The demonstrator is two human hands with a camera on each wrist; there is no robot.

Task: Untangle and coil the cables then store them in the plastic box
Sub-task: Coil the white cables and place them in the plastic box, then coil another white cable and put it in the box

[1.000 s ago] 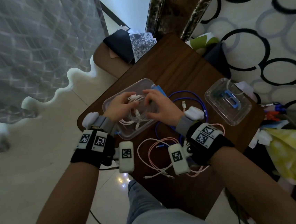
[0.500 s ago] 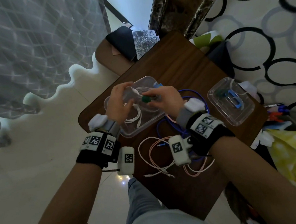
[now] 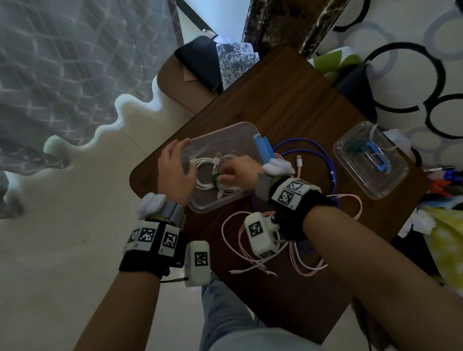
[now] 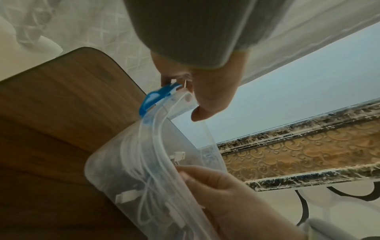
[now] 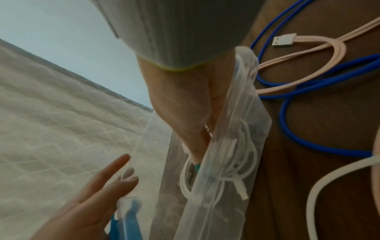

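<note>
A clear plastic box (image 3: 222, 132) with a blue side clip (image 3: 263, 148) stands on the wooden table (image 3: 288, 104). Inside it lies a coiled white cable (image 3: 206, 175) bound by a green tie (image 3: 214, 179). My right hand (image 3: 221, 177) reaches into the box and pinches the coil at the tie; in the right wrist view its fingertips (image 5: 195, 151) press down beside the tie (image 5: 197, 167). My left hand (image 3: 176, 158) lies with straight fingers (image 5: 123, 175) against the box's left wall. A blue cable (image 3: 329, 166) and a pink cable (image 3: 238, 248) lie loose on the table.
A second clear container (image 3: 375, 187) holding a blue clip stands at the table's right. Cloth, pens and clutter crowd the right edge (image 3: 457, 238). A dark bag (image 3: 199, 56) sits on a lower surface behind. The table's left edge drops to the floor.
Both hands held the white coil above the box; now the coil is down inside it. The left hand let go and moved onto the box's left wall. The right hand went down with the coil.
</note>
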